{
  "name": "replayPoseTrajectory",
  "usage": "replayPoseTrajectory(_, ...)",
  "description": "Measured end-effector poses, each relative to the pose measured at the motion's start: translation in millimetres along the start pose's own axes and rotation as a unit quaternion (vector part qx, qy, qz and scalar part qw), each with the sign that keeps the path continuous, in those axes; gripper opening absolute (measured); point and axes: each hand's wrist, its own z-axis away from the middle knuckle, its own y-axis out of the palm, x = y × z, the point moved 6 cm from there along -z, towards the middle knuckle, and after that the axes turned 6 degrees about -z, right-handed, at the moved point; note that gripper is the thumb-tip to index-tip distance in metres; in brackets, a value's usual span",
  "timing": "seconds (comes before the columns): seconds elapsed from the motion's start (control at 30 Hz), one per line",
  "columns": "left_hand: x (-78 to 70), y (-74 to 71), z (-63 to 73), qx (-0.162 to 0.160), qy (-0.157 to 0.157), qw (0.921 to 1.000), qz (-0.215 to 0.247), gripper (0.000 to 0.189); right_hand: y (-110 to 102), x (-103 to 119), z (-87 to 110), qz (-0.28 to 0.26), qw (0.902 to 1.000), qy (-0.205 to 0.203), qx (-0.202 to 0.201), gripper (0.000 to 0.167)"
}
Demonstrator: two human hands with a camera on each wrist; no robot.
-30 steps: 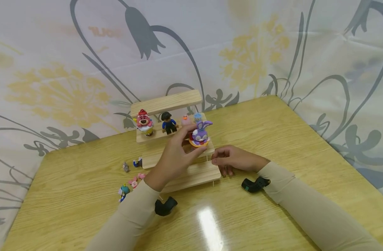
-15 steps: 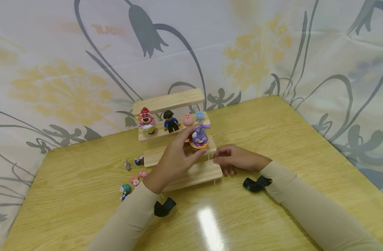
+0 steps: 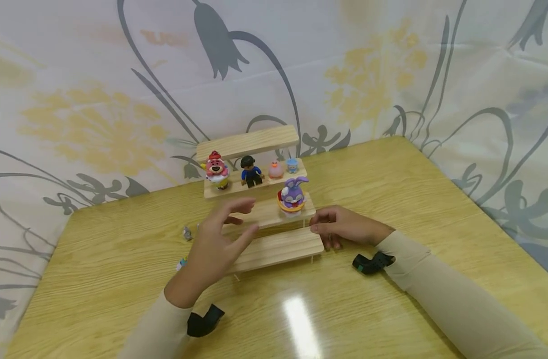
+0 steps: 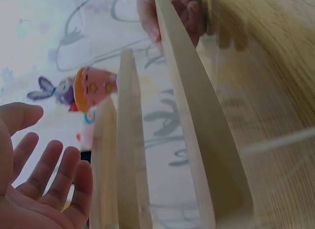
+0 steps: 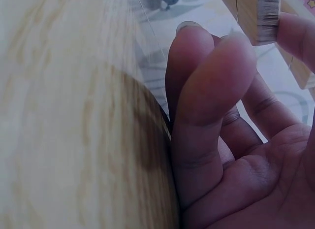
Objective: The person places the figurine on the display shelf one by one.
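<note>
Glossy purple rabbit figurine in a rounded pink cup with orange rim and yellow stars: stands at right end of the second shelf up on the stepped stand of pale, grained wood. Long axis upright; ears up, face toward me. My left grip is wide, holding nothing, apart from it. My right grip, loosely bent over the glossy wood-grained desk, touches the lowest shelf's end.

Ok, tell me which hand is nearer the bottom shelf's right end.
Right. The right hand is at the bottom shelf's right end, touching it; the left hand is farther away, toward the shelf's left end.
</note>
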Motion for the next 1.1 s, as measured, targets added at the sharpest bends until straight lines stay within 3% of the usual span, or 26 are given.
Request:
replayPoseTrajectory(0.33, 32.7, -28.8, 10.0, -0.075, -0.026, 0.9968, -0.007, 0.037, -3, -4, 3.6, 0.000, 1.0000, 0.000, -0.010, 0.029)
replayPoseTrajectory(0.6, 61.1, -48.4, 14.1, -0.100, -0.065, 0.9928, -0.010, 0.033, 0, -4, 3.0, -0.002, 1.0000, 0.002, -0.005, 0.029)
replayPoseTrajectory(0.73, 79.3, -56.2, 17.7, -0.098, -0.108, 0.9891, -0.022, 0.031, -1, -2, 1.2, -0.001, 1.0000, -0.002, -0.002, 0.029)
replayPoseTrajectory(0.87, 98.2, -64.1, 21.8, -0.084, -0.149, 0.9833, -0.062, 0.033, 0, -3, -0.6, -0.004, 1.0000, -0.003, 0.003, 0.029)
replayPoseTrajectory(1.1, 134.5, -74.9, 30.6, -0.029, -0.222, 0.9683, -0.111, 0.037, -2, -2, -2.1, 0.004, 1.0000, 0.002, -0.004, 0.028)
